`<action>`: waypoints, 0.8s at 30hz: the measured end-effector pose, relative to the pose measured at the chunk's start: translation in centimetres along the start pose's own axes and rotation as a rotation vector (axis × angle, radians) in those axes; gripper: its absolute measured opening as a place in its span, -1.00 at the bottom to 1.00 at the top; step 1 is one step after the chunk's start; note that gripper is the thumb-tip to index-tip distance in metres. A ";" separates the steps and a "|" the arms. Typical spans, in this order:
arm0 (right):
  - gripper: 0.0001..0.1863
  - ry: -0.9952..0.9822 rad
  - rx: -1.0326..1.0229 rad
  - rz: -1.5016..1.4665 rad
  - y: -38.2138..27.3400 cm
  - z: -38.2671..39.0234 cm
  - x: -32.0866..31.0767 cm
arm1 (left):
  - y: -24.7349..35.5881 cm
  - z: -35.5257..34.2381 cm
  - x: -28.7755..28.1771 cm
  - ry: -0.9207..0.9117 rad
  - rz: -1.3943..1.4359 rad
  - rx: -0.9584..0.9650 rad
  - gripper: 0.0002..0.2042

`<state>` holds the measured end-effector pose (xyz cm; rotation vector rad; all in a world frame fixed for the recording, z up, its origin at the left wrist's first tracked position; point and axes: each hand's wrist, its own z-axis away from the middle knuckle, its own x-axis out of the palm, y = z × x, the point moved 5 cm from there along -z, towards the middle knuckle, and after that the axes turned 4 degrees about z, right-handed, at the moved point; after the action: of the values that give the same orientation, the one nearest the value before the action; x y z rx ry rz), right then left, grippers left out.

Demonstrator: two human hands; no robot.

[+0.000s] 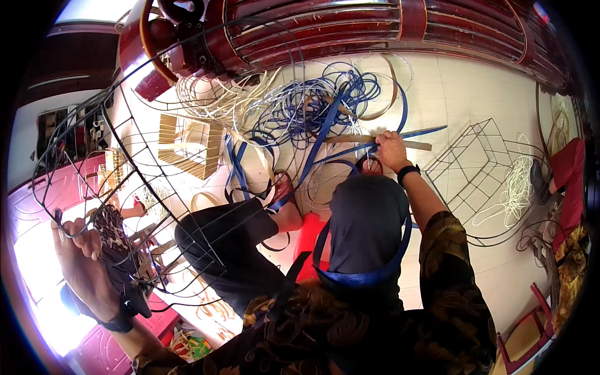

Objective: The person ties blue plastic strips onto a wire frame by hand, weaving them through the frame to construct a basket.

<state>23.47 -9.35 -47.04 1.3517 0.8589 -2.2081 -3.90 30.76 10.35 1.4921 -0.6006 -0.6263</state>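
At the far left my left hand is closed round the rim of a large black wire frame. The frame is raised and tilted, and its curved rods reach over my left knee. My right hand, arm stretched forward, grips flat straps near my right foot. One is a blue strap and one a tan strap; their ends stick out to the right of my fingers. Another blue strap lies looped around my right knee.
Tangled blue cord and pale strips cover the floor ahead. A slatted tan piece stands left of them. To the right are a wire frame and a pale cord bundle. A dark red wooden bench runs along the back. Other people sit at both sides.
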 end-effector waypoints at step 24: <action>-0.88 0.085 0.002 -0.471 2.6 1.7 -0.5 | 0.4 1.8 -3.7 0.013 0.120 0.021 -0.82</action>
<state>24.22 -12.37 -46.80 1.3591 1.3192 -2.5030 -7.84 32.10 10.84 1.4671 -0.6827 -0.5184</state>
